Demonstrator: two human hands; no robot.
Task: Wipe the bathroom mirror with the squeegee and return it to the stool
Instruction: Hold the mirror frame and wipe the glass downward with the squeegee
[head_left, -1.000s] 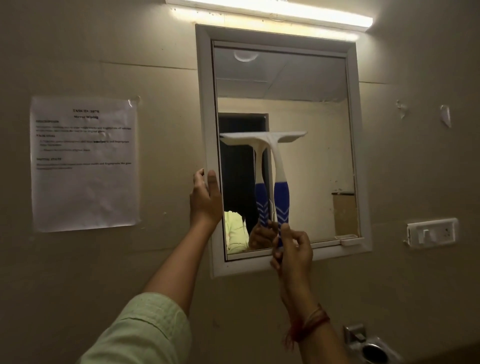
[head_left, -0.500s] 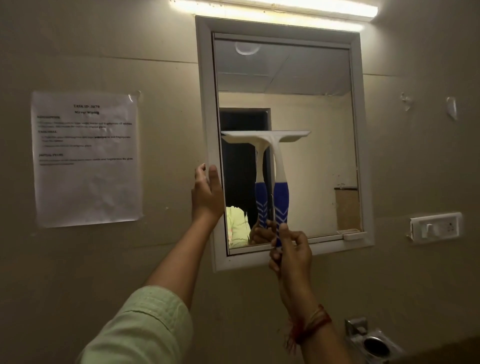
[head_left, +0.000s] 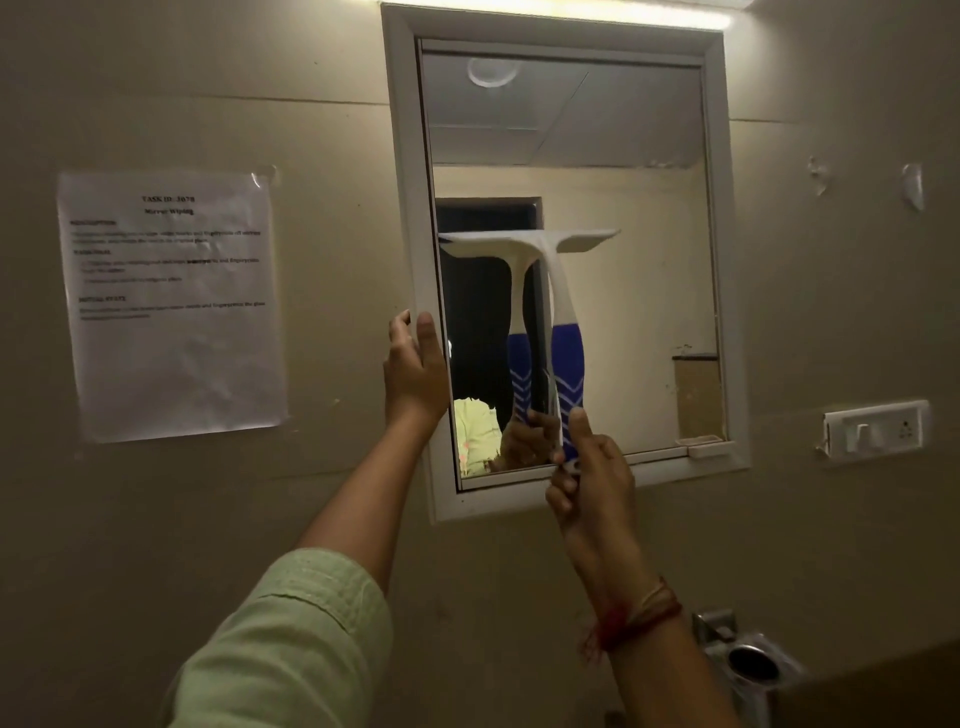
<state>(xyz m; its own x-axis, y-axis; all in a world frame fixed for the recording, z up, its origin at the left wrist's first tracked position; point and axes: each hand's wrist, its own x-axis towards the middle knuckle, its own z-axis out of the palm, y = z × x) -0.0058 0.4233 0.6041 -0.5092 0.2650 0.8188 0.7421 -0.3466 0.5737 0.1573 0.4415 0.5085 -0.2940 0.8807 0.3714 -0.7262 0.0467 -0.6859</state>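
Squeegee upright against the mirror at mid-height, gripped by the right hand, flat left hand steadying the frame; wiping step in hand, an even downward pull likely next.

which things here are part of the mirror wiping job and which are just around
In the job: squeegee, mirror, right hand gripping the squeegee handle, left hand on the mirror's frame.
Just around: notice, switch plate, metal holder, hook, light.
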